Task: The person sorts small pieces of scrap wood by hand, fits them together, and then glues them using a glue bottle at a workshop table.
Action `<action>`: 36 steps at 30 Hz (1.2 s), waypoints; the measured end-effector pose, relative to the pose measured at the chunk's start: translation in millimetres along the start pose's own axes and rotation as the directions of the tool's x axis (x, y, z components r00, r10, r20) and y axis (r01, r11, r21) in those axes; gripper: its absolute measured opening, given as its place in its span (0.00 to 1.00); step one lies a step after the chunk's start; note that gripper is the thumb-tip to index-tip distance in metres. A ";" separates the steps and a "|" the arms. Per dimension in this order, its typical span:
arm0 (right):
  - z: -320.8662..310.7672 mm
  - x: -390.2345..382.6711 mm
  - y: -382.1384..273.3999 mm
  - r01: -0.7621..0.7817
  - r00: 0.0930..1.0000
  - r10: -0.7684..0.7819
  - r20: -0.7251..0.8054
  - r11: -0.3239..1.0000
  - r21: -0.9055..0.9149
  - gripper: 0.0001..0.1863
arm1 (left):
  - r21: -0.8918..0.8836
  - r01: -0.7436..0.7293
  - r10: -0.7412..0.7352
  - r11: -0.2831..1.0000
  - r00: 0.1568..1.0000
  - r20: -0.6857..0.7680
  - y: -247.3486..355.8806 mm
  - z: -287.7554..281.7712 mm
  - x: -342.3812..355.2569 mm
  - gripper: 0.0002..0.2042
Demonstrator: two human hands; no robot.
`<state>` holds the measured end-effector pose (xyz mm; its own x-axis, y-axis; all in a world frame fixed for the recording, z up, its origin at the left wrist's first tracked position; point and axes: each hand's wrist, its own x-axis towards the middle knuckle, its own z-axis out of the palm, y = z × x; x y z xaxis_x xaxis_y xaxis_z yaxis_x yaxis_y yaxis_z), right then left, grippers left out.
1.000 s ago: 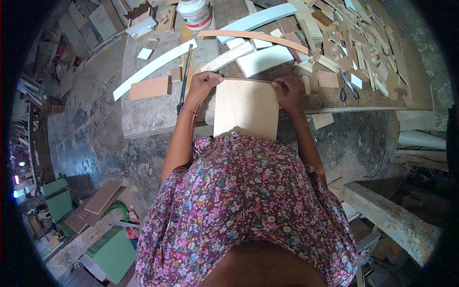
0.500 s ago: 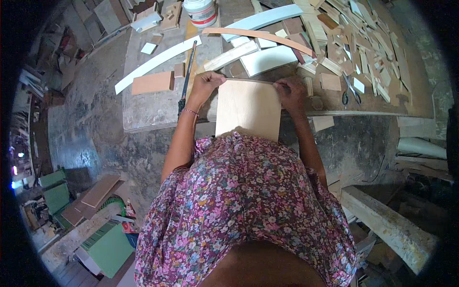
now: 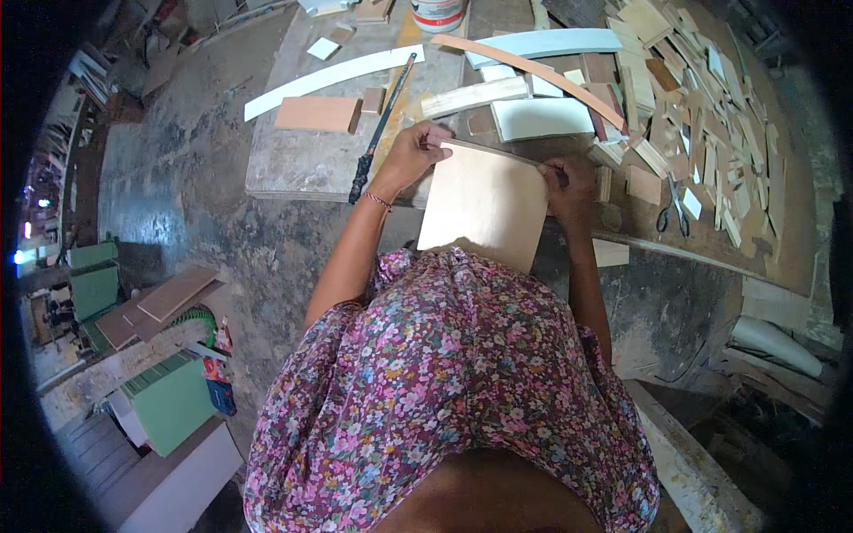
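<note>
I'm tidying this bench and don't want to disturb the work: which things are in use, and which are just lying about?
In use:
- pale wooden panel, held by the left hand and right hand

Apparently just lying about, untouched:
- scissors
- white tub
- curved orange strip
- wood offcuts

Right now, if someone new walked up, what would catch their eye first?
Probably the pale board near the centre, its far corners in the grip of the left hand and the right hand. Next, the floral garment filling the lower middle, and the heap of wood scraps crowding the right side of the bench.
</note>
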<state>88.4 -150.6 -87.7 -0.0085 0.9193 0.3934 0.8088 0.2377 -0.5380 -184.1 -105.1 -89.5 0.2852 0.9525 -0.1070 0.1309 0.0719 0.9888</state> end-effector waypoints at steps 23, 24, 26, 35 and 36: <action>-20.3 6.6 18.7 0.068 0.944 -0.094 0.318 0.993 0.092 0.25 | -0.347 0.111 -0.221 0.931 0.929 -0.295 -4.0 -65.0 -39.3 0.06; -30.1 1.8 12.9 0.123 0.922 -0.132 0.364 0.991 0.048 0.30 | -0.358 0.106 -0.230 0.928 0.917 -0.325 -7.3 -71.9 -42.4 0.06; -36.7 -4.3 13.8 0.175 0.899 -0.162 0.407 0.985 0.006 0.36 | -0.402 0.068 -0.224 0.913 0.907 -0.356 -4.7 -77.6 -45.9 0.05; -32.6 -4.8 10.4 0.266 0.900 -0.257 0.352 0.964 0.024 0.43 | -0.477 0.019 -0.201 0.879 0.921 -0.333 -5.6 -76.7 -32.7 0.06; -33.8 -1.0 6.4 0.272 0.905 -0.269 0.329 0.962 0.039 0.42 | -0.489 0.019 -0.201 0.872 0.925 -0.323 -5.9 -71.6 -29.4 0.06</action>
<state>113.4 -160.6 -66.3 -0.4187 0.8713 0.2560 0.7524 0.4907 -0.4394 -261.2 -112.3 -84.8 -0.0693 0.9620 -0.2641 -0.3453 0.2252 0.9111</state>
